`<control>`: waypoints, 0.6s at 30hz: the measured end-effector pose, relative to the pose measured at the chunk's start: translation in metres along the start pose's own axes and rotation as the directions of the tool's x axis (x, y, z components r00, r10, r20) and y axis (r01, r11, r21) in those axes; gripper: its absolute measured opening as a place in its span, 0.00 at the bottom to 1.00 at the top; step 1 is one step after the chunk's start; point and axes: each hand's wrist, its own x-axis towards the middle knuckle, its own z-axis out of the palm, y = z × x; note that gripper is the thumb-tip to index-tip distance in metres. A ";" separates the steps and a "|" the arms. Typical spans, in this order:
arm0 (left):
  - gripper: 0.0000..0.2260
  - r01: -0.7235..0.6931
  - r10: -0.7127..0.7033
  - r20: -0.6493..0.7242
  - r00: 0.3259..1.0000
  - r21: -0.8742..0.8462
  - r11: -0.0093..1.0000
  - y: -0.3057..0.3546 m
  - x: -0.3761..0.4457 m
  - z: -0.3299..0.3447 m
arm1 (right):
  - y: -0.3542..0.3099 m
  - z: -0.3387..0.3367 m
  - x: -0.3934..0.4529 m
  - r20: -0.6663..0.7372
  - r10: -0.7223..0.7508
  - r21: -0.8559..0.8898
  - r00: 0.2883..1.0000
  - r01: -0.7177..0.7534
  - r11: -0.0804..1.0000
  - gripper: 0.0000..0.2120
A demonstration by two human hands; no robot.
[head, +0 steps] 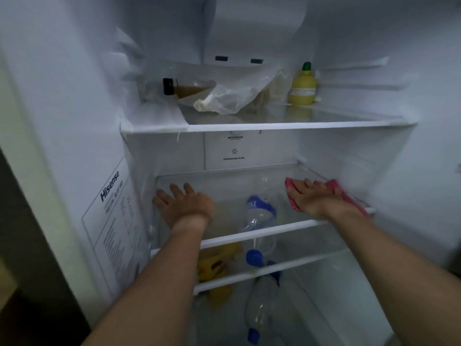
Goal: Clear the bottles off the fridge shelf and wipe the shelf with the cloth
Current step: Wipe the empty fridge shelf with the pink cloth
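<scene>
The middle glass shelf [274, 231] of the open fridge has both my hands on it. My right hand [314, 198] presses flat on a pink cloth [335, 187] at the shelf's right side, close to the fridge wall. My left hand [184, 206] lies open on the glass at the left, fingers spread, holding nothing. A clear plastic bottle with a blue label and blue cap [259, 213] lies between my hands; it appears to be under the glass, on the shelf below. A second clear bottle [259, 308] lies lower down.
The upper shelf [274, 126] carries a yellow lemon-shaped bottle with a green cap [303, 87], a crumpled plastic bag [239, 96] and a lying bottle of brown liquid with a dark cap [184, 89]. Yellow items [217, 265] sit below the middle shelf at the left.
</scene>
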 end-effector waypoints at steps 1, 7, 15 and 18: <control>0.27 0.003 -0.003 -0.006 1.000 -0.016 1.000 0.000 -0.003 -0.001 | -0.008 -0.001 -0.013 0.011 -0.010 0.000 1.000 0.010 1.000 0.30; 0.26 0.052 -0.052 0.000 0.999 -0.078 0.996 -0.006 -0.032 -0.009 | -0.083 -0.004 -0.070 0.019 -0.118 0.114 0.993 0.115 0.987 0.29; 0.21 -0.077 0.073 -0.051 0.996 -0.078 0.994 -0.026 -0.065 -0.013 | -0.126 0.002 -0.108 -0.062 -0.338 0.116 0.939 0.343 0.932 0.29; 0.19 -0.117 0.113 -0.096 0.989 -0.037 0.992 -0.027 -0.070 -0.011 | -0.090 0.004 -0.103 -0.051 -0.314 0.098 0.948 0.317 0.943 0.32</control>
